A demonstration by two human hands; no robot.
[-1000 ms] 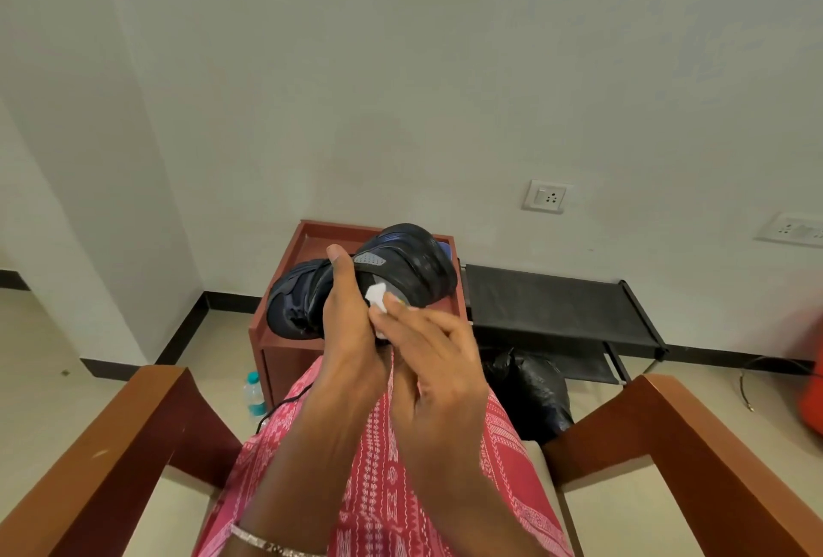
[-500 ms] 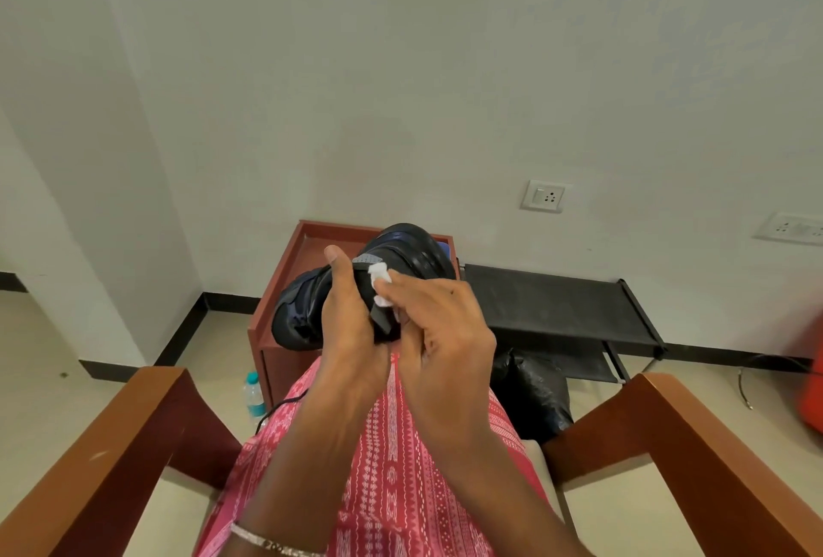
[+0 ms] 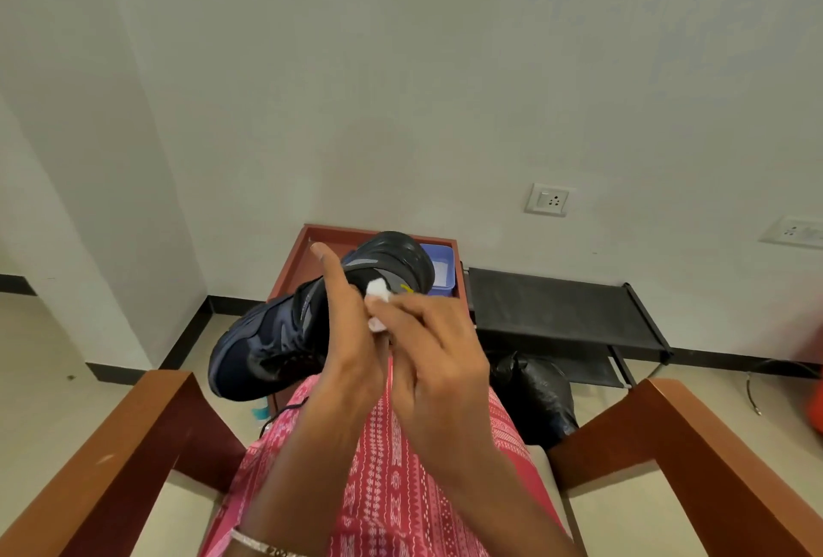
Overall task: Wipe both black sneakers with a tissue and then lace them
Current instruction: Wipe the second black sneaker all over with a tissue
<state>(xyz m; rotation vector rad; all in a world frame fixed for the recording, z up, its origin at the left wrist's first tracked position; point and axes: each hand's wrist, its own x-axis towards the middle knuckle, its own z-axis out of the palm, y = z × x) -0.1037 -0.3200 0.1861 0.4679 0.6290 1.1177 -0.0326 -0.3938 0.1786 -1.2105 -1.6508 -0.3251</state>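
Observation:
A black sneaker (image 3: 271, 338) is held up above my lap, toe pointing lower left, heel and sole toward the upper right. My left hand (image 3: 347, 333) grips it around the middle. My right hand (image 3: 427, 347) pinches a small white tissue (image 3: 377, 290) and presses it against the sneaker near the heel. A thin black lace (image 3: 283, 416) dangles below the sneaker onto my pink patterned clothing. The second sneaker is not visible.
I sit in a chair with wooden armrests (image 3: 120, 449) on both sides. Ahead stands a reddish wooden table (image 3: 303, 253) with a blue tub (image 3: 438, 264) on it. A black low rack (image 3: 556, 311) is to the right, a black bag (image 3: 534, 391) below it, wall sockets above.
The sneaker has tilted so its toe drops lower left and the blue tub behind it shows. My right hand with the tissue has shifted slightly along the heel side.

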